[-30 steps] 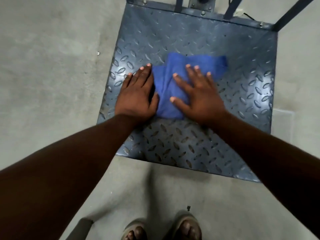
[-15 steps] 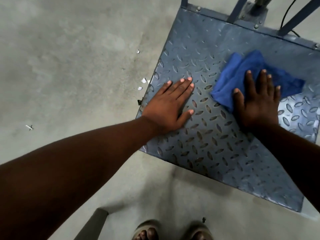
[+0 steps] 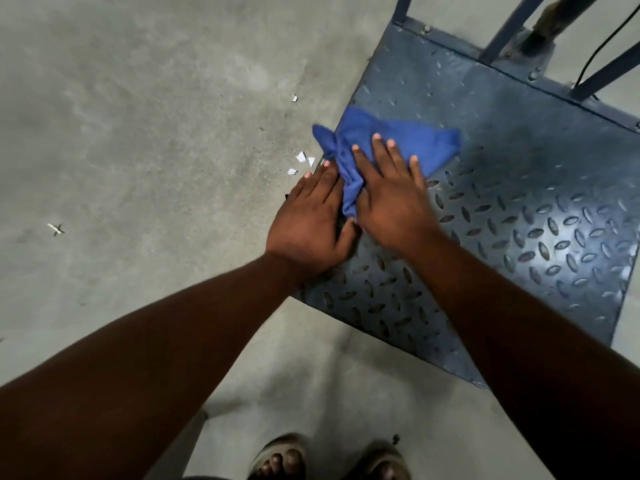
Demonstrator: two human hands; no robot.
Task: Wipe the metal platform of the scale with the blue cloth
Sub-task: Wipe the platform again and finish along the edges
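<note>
Pressing a crumpled blue cloth [image 3: 391, 147] flat against the left edge of the scale's blue-grey diamond-tread metal platform [image 3: 519, 216]; right hand [image 3: 391, 199] lying open, fingers spread over the cloth, pinning rather than clutching; left hand [image 3: 311, 223] resting flat just beside, grip wide and empty, touching the bunched tail; looking soft, light and limp, likely snagging on the raised tread; best managed under a flat palm at the middle; scattering white scraps [image 3: 301, 162] across the concrete floor [image 3: 138, 133] nearby.

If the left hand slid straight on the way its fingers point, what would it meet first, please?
Probably the overhanging corner of the blue cloth, just beyond the left hand's fingertips at the platform edge, though depth is unclear.
</note>
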